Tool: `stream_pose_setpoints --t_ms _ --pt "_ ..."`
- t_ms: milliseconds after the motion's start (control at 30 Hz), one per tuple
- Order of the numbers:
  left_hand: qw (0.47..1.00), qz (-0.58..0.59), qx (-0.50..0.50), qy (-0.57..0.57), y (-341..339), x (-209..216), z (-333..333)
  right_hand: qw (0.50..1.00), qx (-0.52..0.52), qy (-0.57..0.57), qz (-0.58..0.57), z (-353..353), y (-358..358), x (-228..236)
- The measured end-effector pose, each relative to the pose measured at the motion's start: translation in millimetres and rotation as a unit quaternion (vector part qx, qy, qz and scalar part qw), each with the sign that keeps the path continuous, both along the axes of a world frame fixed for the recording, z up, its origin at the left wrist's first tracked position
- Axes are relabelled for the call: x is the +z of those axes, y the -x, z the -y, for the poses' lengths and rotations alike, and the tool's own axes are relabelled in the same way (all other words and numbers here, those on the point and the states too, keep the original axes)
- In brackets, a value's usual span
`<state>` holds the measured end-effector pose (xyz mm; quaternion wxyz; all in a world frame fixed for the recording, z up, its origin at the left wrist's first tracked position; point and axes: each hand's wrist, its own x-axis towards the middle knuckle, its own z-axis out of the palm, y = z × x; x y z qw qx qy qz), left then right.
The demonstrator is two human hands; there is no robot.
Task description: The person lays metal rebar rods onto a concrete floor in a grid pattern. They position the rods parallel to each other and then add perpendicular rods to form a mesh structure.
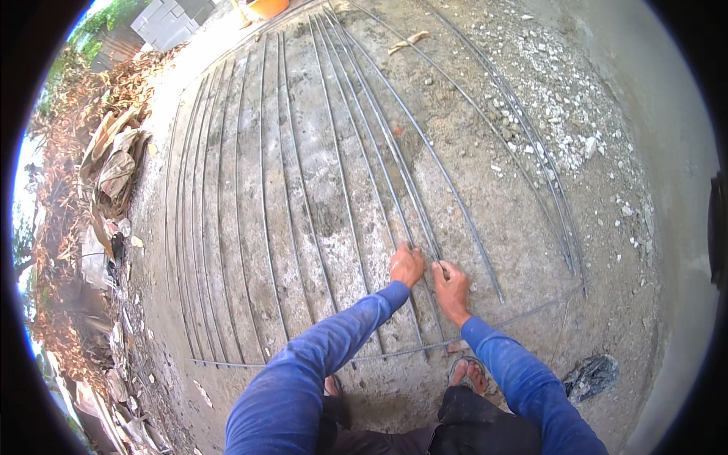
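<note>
Long thin steel rods [263, 182] lie side by side on the rough concrete ground, running away from me. My left hand [408, 265] is closed low over a rod in the right part of the row, its fingertips partly hidden. Just right of it, my right hand [453, 288] pinches a neighbouring steel rod [422, 212] between thumb and fingers. One more loose rod [461, 203] slants past on the right, apart from my hands. A crosswise rod [227, 365] passes near my feet, under the near ends of the row.
More rods [523, 121] lie at the right beside scattered white rubble [565, 98]. A crumpled black plastic bag [591, 378] is near my right foot [469, 374]. Dry leaves and debris [114, 163] line the left edge. An orange bucket [268, 7] and grey blocks [171, 24] stand far off.
</note>
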<state>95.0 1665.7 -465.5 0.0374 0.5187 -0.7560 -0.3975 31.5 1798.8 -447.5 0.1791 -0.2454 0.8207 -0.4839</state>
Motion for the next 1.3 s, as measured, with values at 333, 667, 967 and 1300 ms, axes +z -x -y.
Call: stream_pose_setpoints --t_ms 333,667,967,1300 --pt "0.992 0.058 -0.107 0.03 -24 16 -4 1.0 0.008 0.026 -0.001 3 1 -1" --pt "0.983 -0.046 -0.16 0.077 -7 22 33 0.998 0.063 0.016 -0.025 4 -3 2" --pt "0.934 -0.206 0.08 -0.281 14 36 39 0.976 0.146 -0.07 0.144 -3 25 17" --pt "0.959 -0.144 0.031 -0.242 15 42 36 0.964 0.188 -0.182 -0.045 -17 28 69"
